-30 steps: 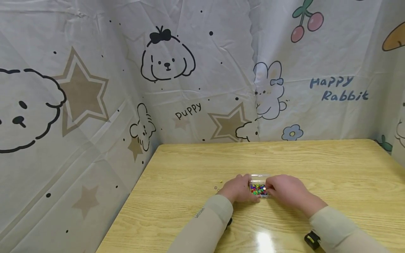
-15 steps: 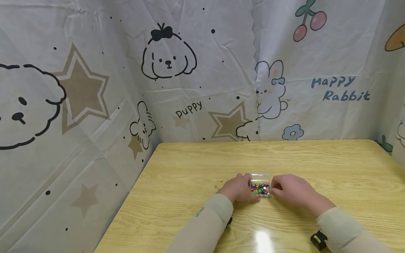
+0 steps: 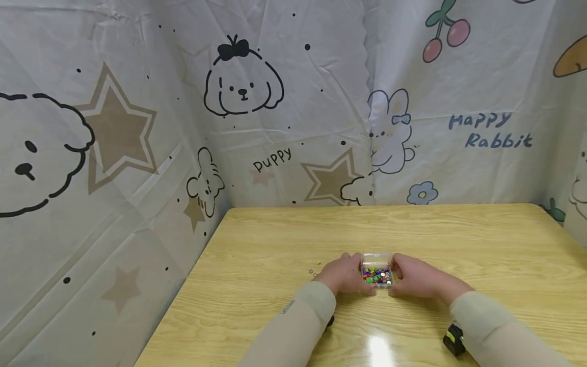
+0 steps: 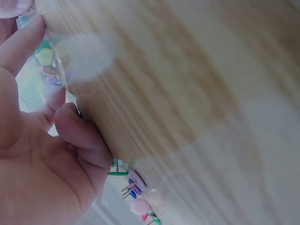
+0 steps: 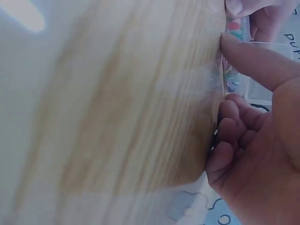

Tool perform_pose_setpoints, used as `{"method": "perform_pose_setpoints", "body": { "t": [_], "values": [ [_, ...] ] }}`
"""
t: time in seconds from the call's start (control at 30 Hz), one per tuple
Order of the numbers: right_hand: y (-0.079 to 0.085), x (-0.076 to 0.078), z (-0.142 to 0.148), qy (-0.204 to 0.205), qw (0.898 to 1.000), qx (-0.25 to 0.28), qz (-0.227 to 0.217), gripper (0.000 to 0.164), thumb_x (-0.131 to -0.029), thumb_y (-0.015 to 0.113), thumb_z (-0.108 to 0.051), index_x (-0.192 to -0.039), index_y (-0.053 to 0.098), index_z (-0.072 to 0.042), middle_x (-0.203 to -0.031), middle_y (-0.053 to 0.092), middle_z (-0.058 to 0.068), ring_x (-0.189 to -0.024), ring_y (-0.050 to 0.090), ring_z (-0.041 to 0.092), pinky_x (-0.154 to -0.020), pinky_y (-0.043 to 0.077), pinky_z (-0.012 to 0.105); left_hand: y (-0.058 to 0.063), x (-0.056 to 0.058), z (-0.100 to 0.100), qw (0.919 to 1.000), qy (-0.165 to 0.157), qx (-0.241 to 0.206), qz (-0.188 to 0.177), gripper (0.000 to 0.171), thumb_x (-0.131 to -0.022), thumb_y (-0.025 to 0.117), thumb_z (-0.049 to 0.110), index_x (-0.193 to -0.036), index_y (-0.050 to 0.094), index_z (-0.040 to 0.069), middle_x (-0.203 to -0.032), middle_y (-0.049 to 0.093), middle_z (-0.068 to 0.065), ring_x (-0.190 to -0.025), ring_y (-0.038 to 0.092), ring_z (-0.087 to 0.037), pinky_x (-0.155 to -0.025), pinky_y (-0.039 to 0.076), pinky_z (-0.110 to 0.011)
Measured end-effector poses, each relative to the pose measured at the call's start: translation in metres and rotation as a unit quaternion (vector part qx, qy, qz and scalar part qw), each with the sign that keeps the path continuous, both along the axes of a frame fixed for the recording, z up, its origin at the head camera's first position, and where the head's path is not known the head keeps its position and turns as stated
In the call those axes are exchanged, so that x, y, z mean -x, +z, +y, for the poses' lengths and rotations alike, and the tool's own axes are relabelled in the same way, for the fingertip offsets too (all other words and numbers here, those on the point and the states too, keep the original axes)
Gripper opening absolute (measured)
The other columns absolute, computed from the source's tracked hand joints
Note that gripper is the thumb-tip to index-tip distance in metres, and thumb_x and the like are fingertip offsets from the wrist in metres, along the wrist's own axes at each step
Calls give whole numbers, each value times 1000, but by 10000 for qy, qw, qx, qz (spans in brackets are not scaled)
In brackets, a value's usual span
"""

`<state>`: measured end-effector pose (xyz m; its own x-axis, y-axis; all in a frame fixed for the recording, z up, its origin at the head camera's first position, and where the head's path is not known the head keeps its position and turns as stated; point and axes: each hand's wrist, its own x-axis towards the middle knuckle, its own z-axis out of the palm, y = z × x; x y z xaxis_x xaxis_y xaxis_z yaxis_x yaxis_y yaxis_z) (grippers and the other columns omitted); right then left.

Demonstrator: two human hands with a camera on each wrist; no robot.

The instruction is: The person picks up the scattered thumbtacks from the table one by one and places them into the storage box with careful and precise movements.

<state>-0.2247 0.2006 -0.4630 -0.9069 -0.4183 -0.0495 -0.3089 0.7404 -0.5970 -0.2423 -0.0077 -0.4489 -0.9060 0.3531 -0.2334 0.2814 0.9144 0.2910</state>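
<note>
A small clear plastic box (image 3: 377,259), its lid standing open at the back, sits on the table holding many coloured thumbtacks (image 3: 375,276). My left hand (image 3: 341,273) grips its left end, thumb at the front and fingers behind. At the right end, my right hand (image 3: 417,276) holds the box between thumb and fingers. In the right wrist view the right thumb (image 5: 239,51) lies along the front wall, the other fingers curled by the end. The left wrist view shows tacks through the box's clear side (image 4: 54,77); the left palm hides part of it.
Several loose thumbtacks (image 4: 139,206) lie on the wooden table (image 3: 275,239) just beyond my left hand. A printed cloth (image 3: 293,102) hangs behind and along the left side of the table. Dark wrist devices (image 3: 454,340) sit under the sleeves.
My right hand was over the box's right part with pinched fingers, drew back to the right, then spread thumb and fingers around its right end. The left hand has kept its hold.
</note>
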Motion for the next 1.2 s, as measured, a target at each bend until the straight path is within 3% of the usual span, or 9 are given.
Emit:
{"method": "perform_pose_setpoints", "body": {
  "t": [0.43, 0.57, 0.63, 0.73, 0.83, 0.93, 0.97, 1.07, 1.2],
  "values": [
    [4, 4, -5, -112, 9990, 41, -429, 56, -70, 83, -25, -111, 49, -8, -89, 53, 3, -77, 46, 18, -69, 41, 39, 1, 2, -2, 9999, -56, -84, -65, 66, -65, 81, 57, -116, 50, 29, -93, 47, 4, -74, 48, -13, -68, 45, -33],
    [7, 5, -7, -114, 9985, 47, -538, 57, -70, 82, -22, -115, 49, -9, -101, 56, 4, -85, 48, 19, -82, 43, 45, -2, 3, -4, 9994, 3, -298, -152, 67, -64, 81, 57, -115, 50, 27, -94, 48, 5, -76, 48, -13, -71, 46, -33],
    [8, 5, -7, -127, 9981, -6, -609, 57, -70, 82, -22, -115, 49, -10, -105, 56, 4, -88, 47, 20, -86, 42, 46, -4, 4, -7, 9976, 43, -625, -285, 66, -64, 83, 55, -113, 50, 25, -93, 49, 6, -75, 49, -12, -70, 46, -33],
    [9, 8, -8, -117, 9975, -127, -682, 57, -70, 82, -23, -114, 49, -10, -106, 55, 5, -88, 47, 20, -86, 41, 46, -2, 5, -14, 9886, -20, -1351, -658, 65, -68, 82, 50, -114, 48, 19, -90, 53, 4, -69, 51, -13, -63, 45, -32],
    [8, 11, -9, -122, 9971, -225, -717, 61, -70, 82, -26, -117, 48, -9, -109, 56, 6, -92, 49, 20, -90, 40, 48, 5, 8, -26, 9690, -181, -2207, -1098, 55, -81, 75, 42, -119, 47, 14, -89, 56, -1, -61, 50, -15, -54, 43, -32],
    [7, 12, -8, -149, 9966, -254, -770, 68, -69, 83, -27, -123, 46, -7, -117, 56, 10, -104, 49, 24, -98, 36, 54, 14, 12, -39, 9617, -331, -2501, -1071, 41, -93, 61, 37, -125, 47, 15, -93, 55, -2, -60, 47, -14, -51, 41, -31],
    [6, 13, -8, -172, 9964, -255, -794, 71, -69, 83, -27, -125, 46, -7, -120, 55, 11, -107, 48, 26, -99, 34, 55, 17, 14, -43, 9620, -319, -2518, -1004, 36, -96, 57, 36, -124, 49, 16, -95, 54, -2, -58, 46, -14, -49, 41, -31],
    [4, 13, -7, -190, 9961, -271, -822, 73, -68, 83, -27, -127, 45, -7, -125, 53, 12, -113, 46, 29, -101, 32, 56, 24, 18, -53, 9746, -235, -2159, -549, 27, -100, 50, 30, -122, 53, 15, -98, 53, 1, -58, 49, -13, -49, 44, -30],
    [5, 16, -6, -169, 9960, -327, -811, 67, -67, 84, -27, -122, 48, -11, -119, 55, 9, -102, 49, 23, -96, 37, 52, 28, 22, -60, 9905, -197, -1357, 110, 20, -101, 48, 24, -115, 58, 13, -98, 58, 2, -65, 52, -11, -56, 49, -31]
  ]
}}
